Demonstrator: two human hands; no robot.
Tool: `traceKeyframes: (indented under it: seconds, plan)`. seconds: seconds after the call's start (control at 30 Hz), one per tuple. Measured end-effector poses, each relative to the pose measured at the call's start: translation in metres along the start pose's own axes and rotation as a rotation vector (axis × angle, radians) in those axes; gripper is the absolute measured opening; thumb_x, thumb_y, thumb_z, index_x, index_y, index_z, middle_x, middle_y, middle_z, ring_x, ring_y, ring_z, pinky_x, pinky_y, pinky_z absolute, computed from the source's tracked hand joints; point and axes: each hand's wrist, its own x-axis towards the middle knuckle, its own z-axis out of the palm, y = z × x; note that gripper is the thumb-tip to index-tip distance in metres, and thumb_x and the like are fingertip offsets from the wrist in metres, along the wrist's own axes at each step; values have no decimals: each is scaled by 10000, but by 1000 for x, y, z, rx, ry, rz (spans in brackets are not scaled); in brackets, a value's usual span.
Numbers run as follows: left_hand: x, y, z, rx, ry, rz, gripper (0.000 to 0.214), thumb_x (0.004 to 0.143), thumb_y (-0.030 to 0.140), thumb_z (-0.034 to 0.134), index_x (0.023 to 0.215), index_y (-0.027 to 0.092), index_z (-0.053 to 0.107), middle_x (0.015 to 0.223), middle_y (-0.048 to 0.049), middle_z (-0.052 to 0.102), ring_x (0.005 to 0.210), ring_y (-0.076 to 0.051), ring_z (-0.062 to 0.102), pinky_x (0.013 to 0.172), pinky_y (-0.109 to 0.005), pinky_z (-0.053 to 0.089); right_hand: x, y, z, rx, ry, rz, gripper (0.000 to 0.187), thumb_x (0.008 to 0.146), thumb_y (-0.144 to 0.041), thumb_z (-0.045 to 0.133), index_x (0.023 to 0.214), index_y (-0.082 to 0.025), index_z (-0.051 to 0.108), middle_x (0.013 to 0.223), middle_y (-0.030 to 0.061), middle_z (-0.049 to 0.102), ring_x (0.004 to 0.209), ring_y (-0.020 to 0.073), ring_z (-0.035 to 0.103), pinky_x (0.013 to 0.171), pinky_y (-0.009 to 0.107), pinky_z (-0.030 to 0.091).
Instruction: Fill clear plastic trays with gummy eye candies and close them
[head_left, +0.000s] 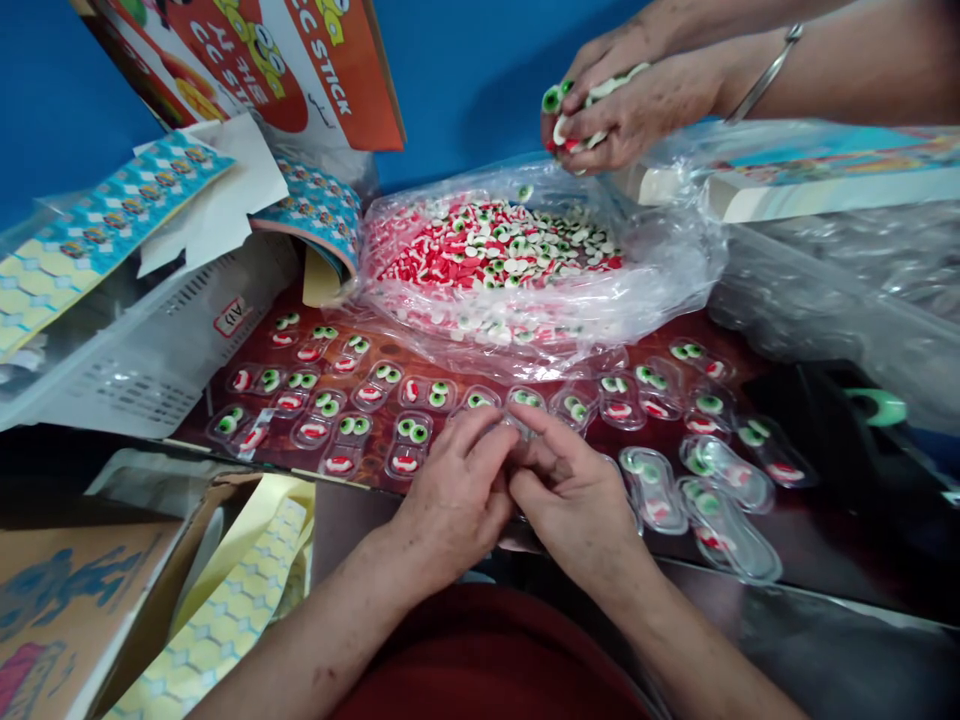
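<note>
1. Here, left hand & right hand meet at the near edge of the dark red sheet, fingers curled, tips pinched together on a small clear blister cup; whether it holds a candy, can't tell.
2. Filled blister cups sit in rows on the sheet, each w/ green-eyed & red-white candies; rows run left of the hands and behind them.
3. Right of the hands, larger clear trays lie loose, some w/ candies inside.
4. Behind the rows, an open plastic bag holds a heap of loose candies, red, white & green.
5. Top right, another person's hands, closed round a handful of the same candies, hover over the bag's far edge; a bangle on one wrist.
6. Left: white basket, printed card strips, orange box reading "CC STICK".
7. Far right, a green tape roll on a black holder.
</note>
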Motion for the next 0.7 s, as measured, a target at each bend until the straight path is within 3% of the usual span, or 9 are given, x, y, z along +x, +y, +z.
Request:
traceKeyframes:
  seconds: [0.1,0.17,0.37,0.47,0.6,0.7]
  plan:
    - [0,5,-1,62,-98,-31,383,725,50,464,1097,141,442,1175,-158,480,1146,-264,452,906,-426,459,0,3,-1,-21,-32,-51,528,712,-128,491,1234,-207,477,850,22,685,740,137,640,736,298,524]
    - [0,7,-1,90,-88,-4,386,729,54,452,1105,133,426,1154,-165,488,1131,-277,455,883,-445,463,0,6,-1,-47,-32,-94,528,729,-132,499,1248,-218,464,943,39,684,830,149,644,795,317,514]
    - [1,3,8,137,181,96,336,769,93,460,1094,155,403,1021,-125,520,1018,-239,507,833,-413,483,-3,4,1,-198,23,-217,518,742,-111,490,1238,-262,482,1004,25,675,853,153,646,802,318,516]
    - [4,-2,10,128,243,103,274,817,78,405,1071,176,431,981,-96,542,979,-195,532,803,-345,500,-1,1,2,-237,37,-216,545,738,-105,477,1263,-250,449,956,21,678,785,142,645,743,294,524]
    - [7,-13,2,-52,252,-99,223,822,82,430,1011,173,507,954,-71,613,910,-155,586,804,-301,494,14,1,-9,-169,79,-202,451,736,-150,503,1184,-195,492,774,1,650,649,124,613,624,255,512]
    - [4,-20,-13,-130,317,-322,151,829,182,509,968,187,571,906,-41,656,826,-146,616,765,-289,498,25,2,-28,-223,240,-301,358,715,-161,545,1071,-194,555,744,-8,624,641,123,593,633,261,498]
